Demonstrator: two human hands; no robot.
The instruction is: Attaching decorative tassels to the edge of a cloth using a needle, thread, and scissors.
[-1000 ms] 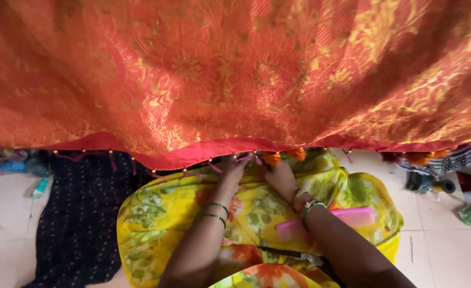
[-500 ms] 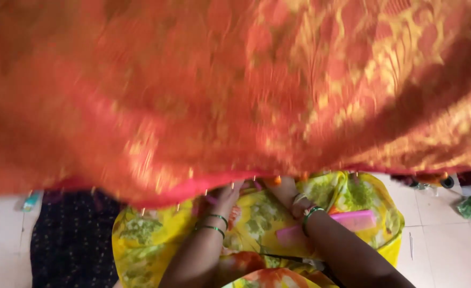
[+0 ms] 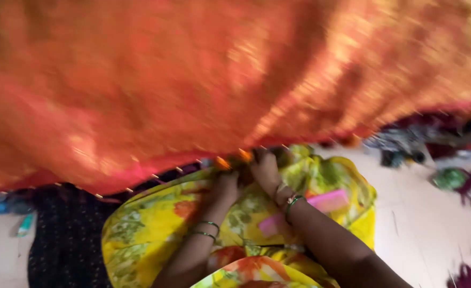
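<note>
- Since the earlier frames, the orange and gold cloth [image 3: 203, 80] is hanging lower and blurring more, now filling most of the view, and its pink edge is slanting down to the left instead of running level.
- Motion blur is smearing the woven pattern, so its figures are hard to make out.
- At the far left, small teal things on the floor [image 3: 438, 234] are partly hiding under the cloth edge and are too blurred to name.
- Beside them a dark dotted fabric [image 3: 64, 240] is lying on the floor, cut off by the bottom of the frame.
- On the lap, a yellow flowered garment [image 3: 150, 234] is spreading under both forearms.
- Reaching up with a bangled wrist, the left hand [image 3: 226, 188] is meeting the cloth's edge; its fingers are curling closed near small orange tassels [image 3: 222, 162], though whether they are pinching the edge or a tassel I cannot tell.
- Just beside it, the right hand [image 3: 266, 169] is bending at the wrist, its fingers folding in at the same edge, tips hiding behind the cloth.
- At the right, dark and green bundles are blurring on the floor.
</note>
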